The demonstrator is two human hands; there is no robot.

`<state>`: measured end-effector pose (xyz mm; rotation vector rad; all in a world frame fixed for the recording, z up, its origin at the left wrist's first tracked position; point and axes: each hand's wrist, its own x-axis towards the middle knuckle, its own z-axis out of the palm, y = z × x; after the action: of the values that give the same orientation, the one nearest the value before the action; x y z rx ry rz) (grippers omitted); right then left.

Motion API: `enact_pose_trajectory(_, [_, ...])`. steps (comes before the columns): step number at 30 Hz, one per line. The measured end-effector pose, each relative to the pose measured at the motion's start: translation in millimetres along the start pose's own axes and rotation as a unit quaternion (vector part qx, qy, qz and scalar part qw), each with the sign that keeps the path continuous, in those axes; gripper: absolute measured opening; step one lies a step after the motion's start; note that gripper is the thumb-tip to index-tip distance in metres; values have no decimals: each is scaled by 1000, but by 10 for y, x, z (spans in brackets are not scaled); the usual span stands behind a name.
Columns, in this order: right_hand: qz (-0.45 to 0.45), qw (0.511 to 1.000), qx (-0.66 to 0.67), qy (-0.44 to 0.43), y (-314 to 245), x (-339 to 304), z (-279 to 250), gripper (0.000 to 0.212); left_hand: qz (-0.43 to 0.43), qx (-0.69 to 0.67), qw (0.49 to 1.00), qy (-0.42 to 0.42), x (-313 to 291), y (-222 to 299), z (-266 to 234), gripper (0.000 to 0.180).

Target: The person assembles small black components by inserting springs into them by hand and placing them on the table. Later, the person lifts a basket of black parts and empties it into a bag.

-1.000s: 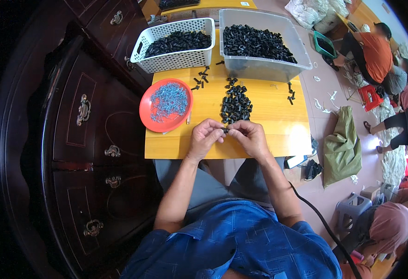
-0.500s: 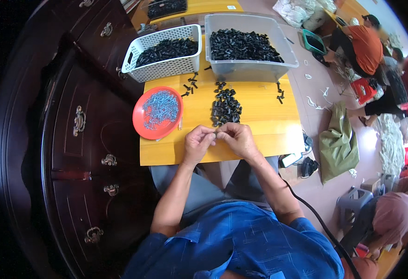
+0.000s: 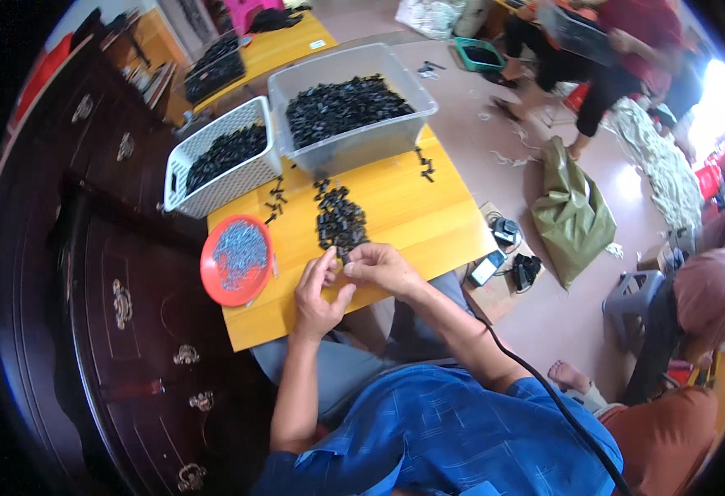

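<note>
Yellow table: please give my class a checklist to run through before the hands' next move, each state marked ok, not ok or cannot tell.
1. Left hand open, thumb apart from fingers: ok.
2. Right hand gripping a part: cannot tell; fingertips meet the pile's near edge.
3. Black pile close to hands: ok.
4. Red plate holding small silvery pieces: ok.
5. All loose black parts in one pile: not ok; strays lie near the white basket.

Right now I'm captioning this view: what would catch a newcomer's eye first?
A red dish of small bluish pieces, at left on the yellow table. Farther back, a white perforated basket and translucent tub hold black parts; the right hand is at the near end of a black-part pile.
</note>
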<state>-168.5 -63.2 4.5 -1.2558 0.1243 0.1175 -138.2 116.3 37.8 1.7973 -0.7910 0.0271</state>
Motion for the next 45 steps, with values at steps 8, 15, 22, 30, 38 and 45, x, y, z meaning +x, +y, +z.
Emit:
enact_pose_trajectory(8, [-77, 995, 58, -34, -21, 20, 71, 10, 88, 229, 969, -12, 160, 158, 1, 45])
enact_pose_trajectory(15, [-45, 995, 48, -69, -87, -47, 56, 12, 86, 204, 975, -19, 203, 214, -5, 36])
enact_pose_trajectory(22, [-65, 994, 64, -53, -80, -112, -3, 26, 107, 216, 970, -19, 230, 278, 7, 33])
enact_pose_trajectory(30, [-78, 995, 49, -46, -129, -121, 16, 28, 109, 206, 972, -8, 255, 336, -3, 35])
enact_pose_trajectory(38, [-94, 994, -49, 32, -307, -295, -204, 29, 55, 180, 982, -13, 332, 396, -23, 35])
enact_pose_trajectory(45, [-133, 989, -23, 62, -257, -246, -313, 22, -128, 284, 934, -172, 351, 187, -599, 30])
